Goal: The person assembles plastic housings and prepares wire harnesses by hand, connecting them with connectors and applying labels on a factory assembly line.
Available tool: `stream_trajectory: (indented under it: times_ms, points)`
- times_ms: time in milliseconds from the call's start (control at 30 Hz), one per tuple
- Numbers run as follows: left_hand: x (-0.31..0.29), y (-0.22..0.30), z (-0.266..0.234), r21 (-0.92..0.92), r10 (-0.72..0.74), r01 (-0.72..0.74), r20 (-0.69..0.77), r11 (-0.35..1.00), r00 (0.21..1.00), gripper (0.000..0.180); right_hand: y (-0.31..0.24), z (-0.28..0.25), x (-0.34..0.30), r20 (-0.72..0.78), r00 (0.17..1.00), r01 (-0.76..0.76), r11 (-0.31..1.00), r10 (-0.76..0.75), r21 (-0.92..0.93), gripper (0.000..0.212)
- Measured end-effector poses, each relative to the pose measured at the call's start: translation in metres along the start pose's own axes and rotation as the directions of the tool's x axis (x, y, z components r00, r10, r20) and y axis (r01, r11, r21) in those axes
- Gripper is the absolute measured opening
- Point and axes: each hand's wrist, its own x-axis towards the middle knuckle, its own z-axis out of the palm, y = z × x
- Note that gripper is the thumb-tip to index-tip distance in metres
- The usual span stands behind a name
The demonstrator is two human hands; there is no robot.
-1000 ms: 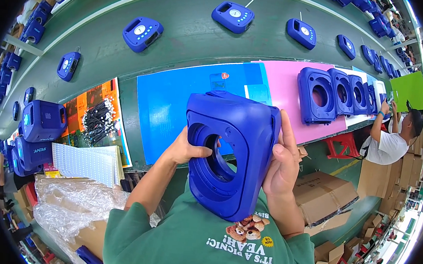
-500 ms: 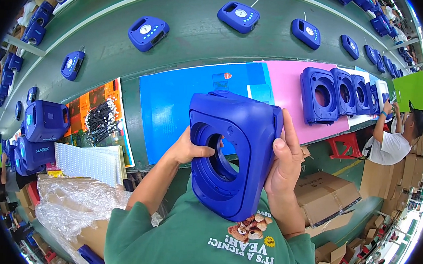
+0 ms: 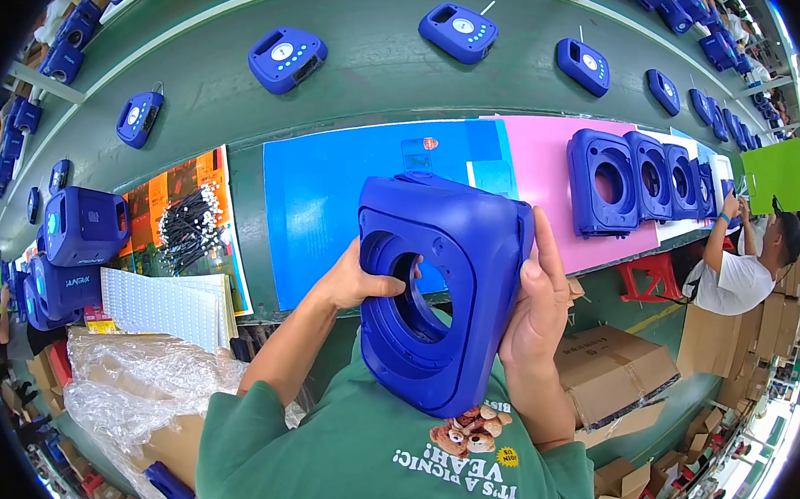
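Blue boxy plastic housing with round opening (image 3: 478, 283) sat in two-handed grip: left hand (image 3: 347, 281) curled on it, thumb in opening; right hand (image 3: 534, 328) half-open along opposite side. Seemed stiff, light, slick; opening's rim suited holding.

Blue housings (image 3: 459, 33) lining a green conveyor (image 3: 367, 62) show a factory

Here's the housing (image 3: 481, 348) between left hand (image 3: 351, 281) and right hand (image 3: 534, 319) — just beyond it, a mat (image 3: 331, 180) on the bench (image 3: 246, 216). To the right, a row of housings (image 3: 644, 208) on sheets (image 3: 536, 162); to the left, cables (image 3: 190, 226) on a board (image 3: 146, 199) — and farther back, units (image 3: 457, 33) along the belt (image 3: 356, 75).
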Motion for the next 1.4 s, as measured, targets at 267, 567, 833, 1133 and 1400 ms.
stream_trajectory:
  times_ms: [267,567,833,1133,1400]
  points:
    - [-0.002,0.002,0.002,-0.002,-0.008,0.008,-0.011,1.000,1.000,0.052,-0.003,0.004,0.000,0.037,0.999,0.010,1.000,-0.011,0.015,0.061]
    - [-0.002,-0.003,-0.001,-0.023,-0.003,0.003,-0.007,1.000,1.000,0.054,0.001,-0.004,0.001,0.083,0.996,0.012,0.999,-0.016,0.044,0.058]
    - [0.000,-0.005,-0.004,0.011,-0.015,0.014,0.025,1.000,1.000,0.055,0.000,-0.003,0.001,0.037,0.999,-0.009,1.000,0.008,0.027,0.060]
    - [0.003,-0.007,-0.003,0.024,0.012,-0.014,0.054,1.000,0.998,0.052,0.000,0.000,0.001,0.016,1.000,0.007,1.000,-0.007,0.011,0.062]
    - [0.004,-0.013,-0.008,0.010,-0.031,0.031,0.055,0.999,0.998,0.054,-0.004,0.002,0.005,-0.055,0.996,-0.068,0.996,0.071,0.058,0.056]
